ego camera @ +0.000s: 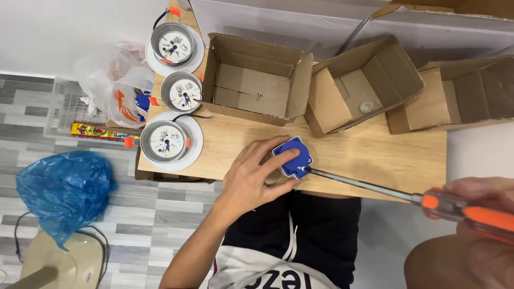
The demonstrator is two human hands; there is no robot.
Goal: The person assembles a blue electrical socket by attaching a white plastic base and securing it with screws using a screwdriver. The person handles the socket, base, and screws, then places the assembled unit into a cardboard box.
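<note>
Left hand (249,179) gripped blue part (293,156) at the table (375,155) edge; right hand (476,200) was closed on screwdriver (375,188), tip touching it. Left box (251,80) held a screw (258,97), middle box (364,85) a small round piece (366,107).

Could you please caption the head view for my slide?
Left hand steadies a blue part while right hand drives an orange-handled screwdriver into it.

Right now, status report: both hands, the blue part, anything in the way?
Left hand grips blue part on table. Right hand holds screwdriver, tip on the part. Open boxes behind, apart from it; nothing blocking.
</note>
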